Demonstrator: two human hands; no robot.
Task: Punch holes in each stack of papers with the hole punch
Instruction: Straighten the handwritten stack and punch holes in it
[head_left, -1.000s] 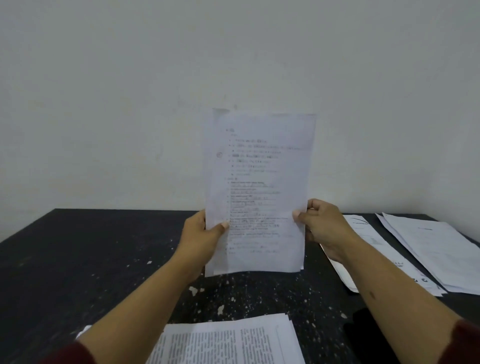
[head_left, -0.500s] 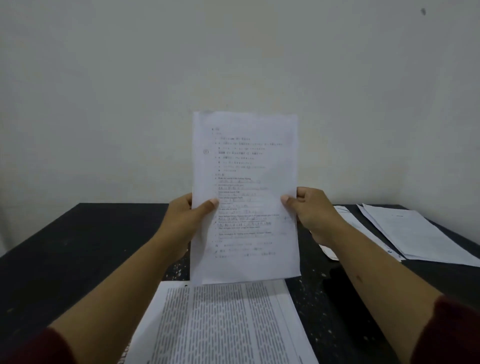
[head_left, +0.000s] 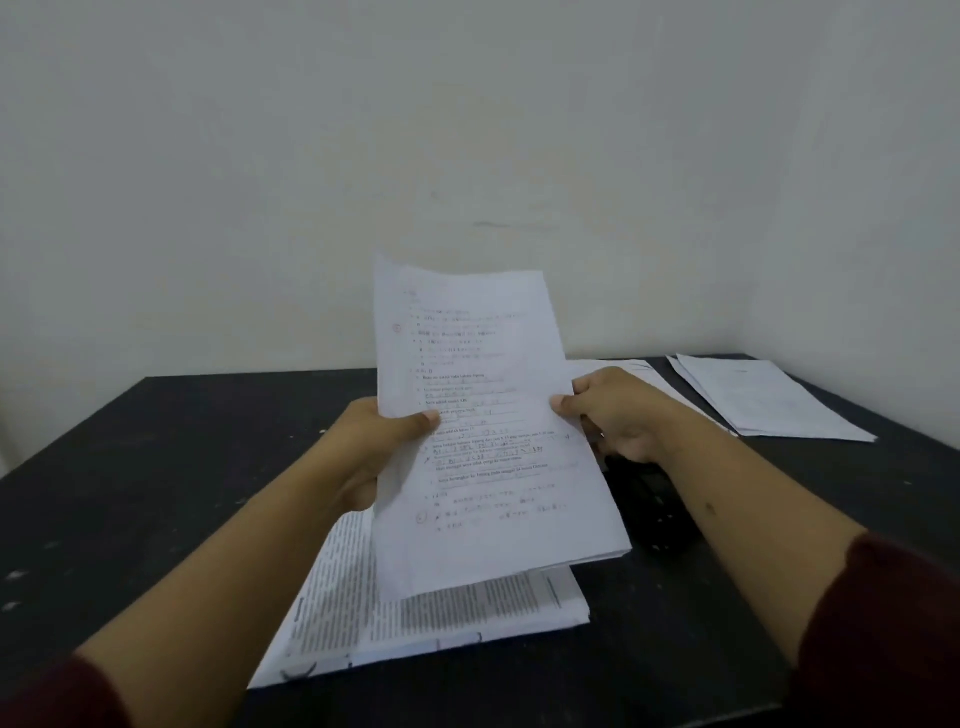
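Observation:
Both hands hold a thin stack of printed papers (head_left: 483, 431) above the black table (head_left: 156, 467), tilted back toward me. My left hand (head_left: 379, 447) grips its left edge, thumb on the front. On the right edge sits my right hand (head_left: 618, 415), also thumb on top. A black hole punch (head_left: 652, 504) lies on the table just right of the held stack, under my right wrist, partly hidden. Beneath the held papers a thicker stack of dense text pages (head_left: 415, 618) lies flat.
Two more paper stacks lie at the back right: one (head_left: 763, 400) near the wall corner, another (head_left: 639, 374) mostly behind my right hand. A white wall rises behind the table. The table's left half shows only pale specks.
The held stack has dropped lower and tipped from upright to leaning back. My view has tilted down, so the text stack and the hole punch show more fully.

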